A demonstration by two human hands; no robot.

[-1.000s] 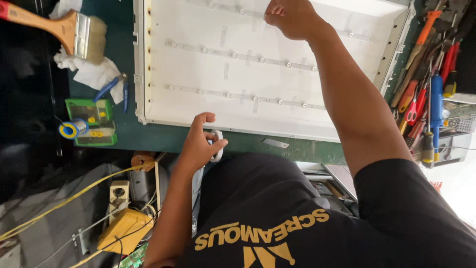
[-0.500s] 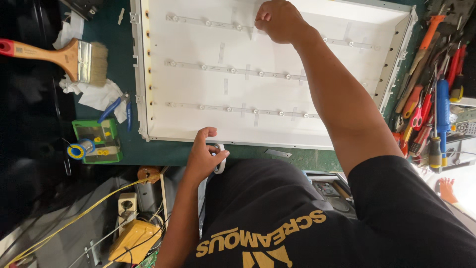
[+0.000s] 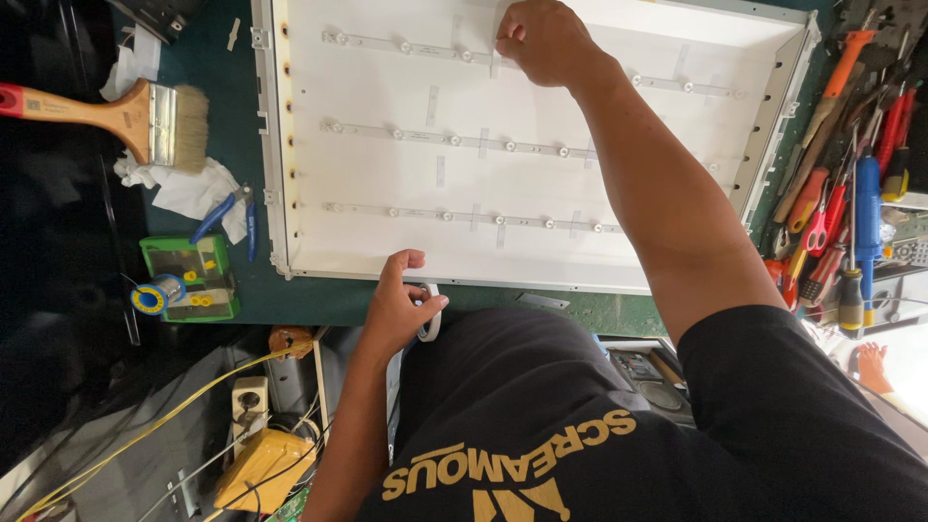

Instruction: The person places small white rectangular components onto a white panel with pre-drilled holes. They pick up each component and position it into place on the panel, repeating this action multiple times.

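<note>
The left hand (image 3: 401, 314) grips a tape roll (image 3: 430, 319) at six o'clock; the right hand (image 3: 541, 39) pinches a tape piece onto the top light strip (image 3: 406, 46) at twelve. Lower strips already carry tape.

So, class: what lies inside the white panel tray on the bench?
Inside the white panel tray run three thin strips dotted with small round lenses, held by short tape pieces. The right hand covers part of the top strip, and the forearm hides stretches of the lower ones.
</note>
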